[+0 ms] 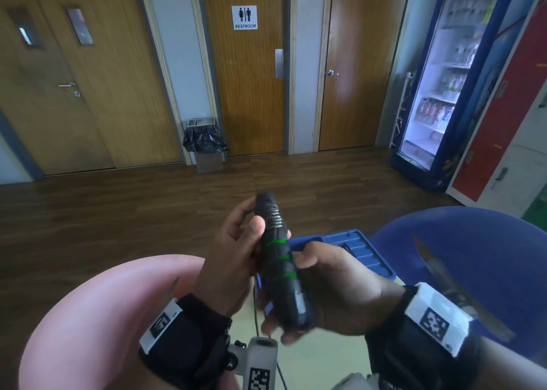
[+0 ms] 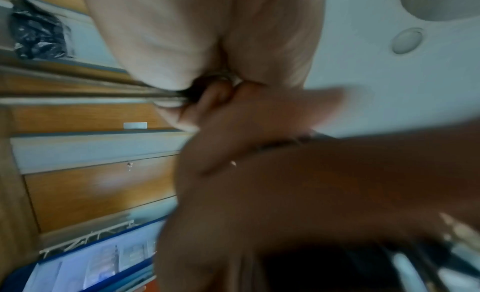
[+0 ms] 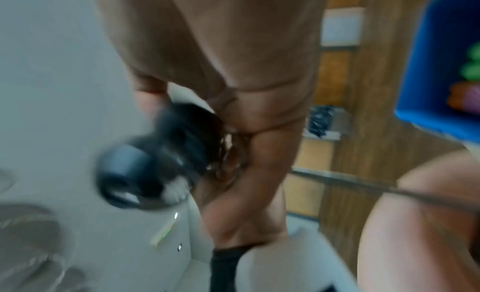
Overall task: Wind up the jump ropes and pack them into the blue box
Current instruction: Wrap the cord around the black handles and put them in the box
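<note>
- Jump rope handles [image 1: 279, 259] were bundled together, black with green cord wraps, held up between both hands above the tabletop [image 1: 319, 357].
- Left hand [image 1: 236, 253] gripped the upper part, thumb on the ribbed section.
- Long axis ran tilted away from the person, top end pointing forward.
- Right hand [image 1: 334, 289] clamped the lower end.
- Blue box [image 1: 364, 250] lay open just beyond the right hand, so that hand was nearer.

Our blurred left hand [image 2: 298, 183] filling the view, wooden doors [image 2: 98, 185] behind us, black bin bag [image 2: 39, 29], blue-framed fridge [image 2: 91, 263]
</note>
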Tool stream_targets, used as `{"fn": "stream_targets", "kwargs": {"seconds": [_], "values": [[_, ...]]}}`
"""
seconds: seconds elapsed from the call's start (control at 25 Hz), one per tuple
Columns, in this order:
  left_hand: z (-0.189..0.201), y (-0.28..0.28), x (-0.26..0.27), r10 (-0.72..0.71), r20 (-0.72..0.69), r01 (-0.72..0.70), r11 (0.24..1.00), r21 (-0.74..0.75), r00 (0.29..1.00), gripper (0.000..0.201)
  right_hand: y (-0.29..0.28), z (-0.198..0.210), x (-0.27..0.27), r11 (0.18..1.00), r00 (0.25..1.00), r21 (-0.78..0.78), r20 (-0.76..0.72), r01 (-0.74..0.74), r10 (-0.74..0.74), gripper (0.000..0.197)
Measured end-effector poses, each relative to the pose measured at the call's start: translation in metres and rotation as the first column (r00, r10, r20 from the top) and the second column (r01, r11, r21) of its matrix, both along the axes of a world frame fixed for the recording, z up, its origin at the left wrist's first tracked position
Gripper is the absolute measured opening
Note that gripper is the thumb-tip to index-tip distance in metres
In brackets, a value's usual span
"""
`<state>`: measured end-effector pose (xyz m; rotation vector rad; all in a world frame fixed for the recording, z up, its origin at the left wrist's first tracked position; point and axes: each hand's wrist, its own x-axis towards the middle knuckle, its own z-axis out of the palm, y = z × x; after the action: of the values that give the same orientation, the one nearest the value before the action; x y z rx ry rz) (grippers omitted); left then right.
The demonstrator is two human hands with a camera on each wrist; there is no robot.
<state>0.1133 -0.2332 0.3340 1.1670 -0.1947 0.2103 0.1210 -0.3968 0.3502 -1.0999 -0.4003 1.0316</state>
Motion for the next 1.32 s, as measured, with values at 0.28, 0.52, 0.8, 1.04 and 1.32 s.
{"fn": "stream_targets", "kwargs": {"seconds": [0.28,0.52,0.8,1.04,1.32], "values": [[-0.004,-0.009,0.007,0.309,0.086,-0.319,0.888,0.332,0.947,0.046,0.013,0.003,0.000,0.867,0.838,-0.287,0.495,0.407,-0.230,0.025],[0.001,0.003,0.004,0.160,0.073,-0.175,0.933,0.313,0.984,0.050,0.010,0.001,-0.001,0.921,0.906,-0.180,0.320,0.346,-0.278,0.023],[0.008,0.018,-0.006,0.010,0.096,-0.043,0.936,0.350,0.995,0.055,0.003,0.003,-0.002,0.976,0.960,-0.062,0.203,0.210,-0.193,0.035],[0.004,0.034,-0.007,-0.102,0.116,0.067,0.958,0.277,0.988,0.063,0.003,0.005,-0.007,0.988,0.992,0.092,0.025,0.125,-0.127,0.037],[-0.010,0.023,-0.011,-0.122,-0.011,0.123,0.991,0.058,0.992,0.098,0.007,0.014,-0.012,0.926,0.985,0.378,-0.152,-0.020,0.083,0.036]]}}
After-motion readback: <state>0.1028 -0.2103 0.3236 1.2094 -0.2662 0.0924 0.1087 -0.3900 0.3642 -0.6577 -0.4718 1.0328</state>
